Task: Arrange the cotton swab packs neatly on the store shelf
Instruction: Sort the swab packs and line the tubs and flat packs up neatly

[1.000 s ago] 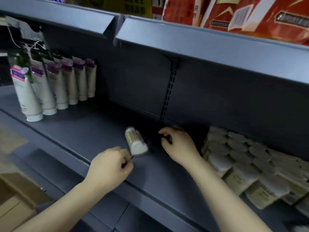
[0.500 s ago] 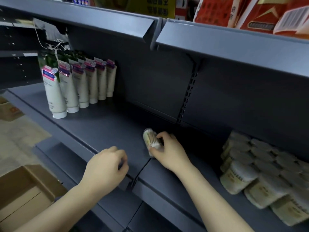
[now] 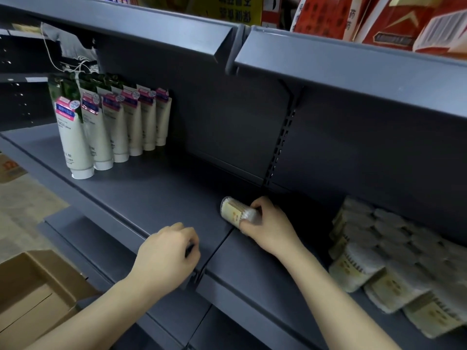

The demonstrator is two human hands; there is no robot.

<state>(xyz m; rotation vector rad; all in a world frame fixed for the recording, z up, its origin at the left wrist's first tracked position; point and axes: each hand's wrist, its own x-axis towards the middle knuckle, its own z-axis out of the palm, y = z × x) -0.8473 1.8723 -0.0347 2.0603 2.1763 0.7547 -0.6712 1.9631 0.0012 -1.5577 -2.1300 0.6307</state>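
One round clear cotton swab pack [image 3: 236,212] lies on its side near the middle of the grey shelf [image 3: 161,188]. My right hand [image 3: 270,228] grips its right end, fingers curled round it. A stack of several cotton swab packs [image 3: 384,253] lies on the shelf at the right, some tilted. My left hand [image 3: 168,253] rests at the shelf's front edge, left of the pack, with its fingers curled; whether it holds anything is hidden.
A row of white cream tubes [image 3: 111,130] stands at the back left of the shelf. Red boxes [image 3: 379,18] sit on the upper shelf. An open cardboard box [image 3: 32,294] lies on the floor at lower left. A slotted upright [image 3: 280,147] divides the back panel.
My right hand has moved left to the lying pack and taken hold of it. The view has shifted, so everything sits further right in frame. My left hand has stayed at the front edge.
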